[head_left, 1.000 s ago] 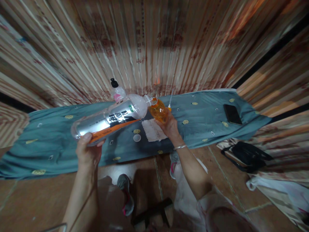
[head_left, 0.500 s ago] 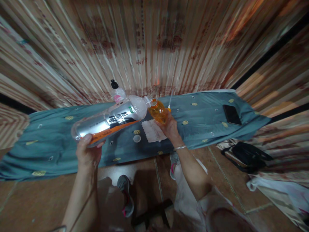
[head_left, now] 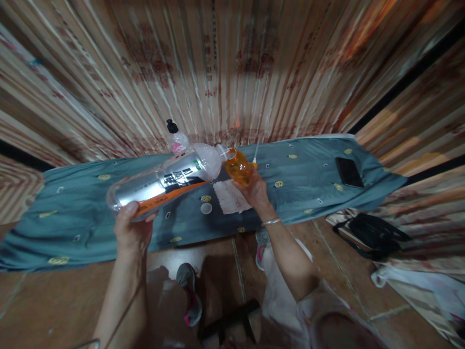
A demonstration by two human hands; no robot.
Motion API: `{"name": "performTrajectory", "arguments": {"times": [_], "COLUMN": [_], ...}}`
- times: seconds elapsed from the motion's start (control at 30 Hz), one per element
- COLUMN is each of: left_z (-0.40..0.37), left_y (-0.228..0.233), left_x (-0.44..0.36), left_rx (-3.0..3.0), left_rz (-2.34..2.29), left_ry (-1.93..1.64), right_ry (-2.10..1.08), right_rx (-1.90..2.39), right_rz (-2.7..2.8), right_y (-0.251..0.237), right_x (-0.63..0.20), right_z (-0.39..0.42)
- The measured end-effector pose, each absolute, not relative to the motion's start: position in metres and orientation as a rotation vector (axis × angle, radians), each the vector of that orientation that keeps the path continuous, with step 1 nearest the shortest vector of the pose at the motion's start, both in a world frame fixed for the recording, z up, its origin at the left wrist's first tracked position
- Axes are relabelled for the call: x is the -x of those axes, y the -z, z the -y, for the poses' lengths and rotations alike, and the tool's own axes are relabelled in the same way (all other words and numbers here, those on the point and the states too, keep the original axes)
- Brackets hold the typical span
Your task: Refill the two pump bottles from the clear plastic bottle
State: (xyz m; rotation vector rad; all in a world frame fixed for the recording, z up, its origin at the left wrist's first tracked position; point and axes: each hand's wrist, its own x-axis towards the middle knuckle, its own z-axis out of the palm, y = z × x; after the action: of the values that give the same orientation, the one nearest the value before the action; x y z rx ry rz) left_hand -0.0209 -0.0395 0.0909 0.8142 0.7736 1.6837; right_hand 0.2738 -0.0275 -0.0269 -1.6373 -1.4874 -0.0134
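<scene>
My left hand [head_left: 133,224] grips the base end of a large clear plastic bottle [head_left: 174,177] with a silver and orange label. The bottle is tilted nearly level, its neck pointing right. Its mouth meets the opening of a small orange see-through bottle [head_left: 238,167], which tilts toward it. My right hand [head_left: 256,190] is wrapped round that orange bottle from below and the right. Whether liquid passes between the two mouths I cannot tell. Below them on the cloth lie a whitish cloth or tissue [head_left: 230,198] and a round translucent cap [head_left: 206,208].
A pump bottle with a black top [head_left: 172,127] stands behind the large bottle. A white and yellow nozzle [head_left: 255,163] shows beyond my right hand. On the right of the teal-covered table [head_left: 298,184] lies a dark phone [head_left: 348,172]. A black bag [head_left: 378,234] rests below.
</scene>
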Motion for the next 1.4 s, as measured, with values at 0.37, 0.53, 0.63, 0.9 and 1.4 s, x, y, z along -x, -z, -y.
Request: {"name": "performTrajectory", "arguments": {"times": [0.37, 0.53, 0.63, 0.9, 1.4], "left_z": [0.0391, 0.0397, 0.0394, 0.0391, 0.0377], "left_y": [-0.0903, -0.0899, -0.0898, -0.0914, -0.0851], "left_x": [0.0224, 0.0222, 0.0220, 0.0203, 0.0243], "left_rx": [-0.845, -0.828, -0.807, -0.788, -0.790], "left_rz": [-0.774, -0.799, -0.799, -0.797, -0.783], "left_ry": [-1.673, -1.676, -1.680, -1.686, -1.676], "right_ry": [-0.017, -0.020, -0.022, -0.024, -0.033], "right_rx": [1.644, 1.631, 1.638, 1.633, 1.644], "right_rz": [1.489, 1.492, 1.493, 1.496, 1.473], "right_y": [0.0272, 0.0264, 0.0267, 0.0254, 0.0213], "right_x": [-0.2746, -0.2743, -0.2746, -0.2750, -0.2734], "right_z": [0.0272, 0.0276, 0.0271, 0.0279, 0.0295]}}
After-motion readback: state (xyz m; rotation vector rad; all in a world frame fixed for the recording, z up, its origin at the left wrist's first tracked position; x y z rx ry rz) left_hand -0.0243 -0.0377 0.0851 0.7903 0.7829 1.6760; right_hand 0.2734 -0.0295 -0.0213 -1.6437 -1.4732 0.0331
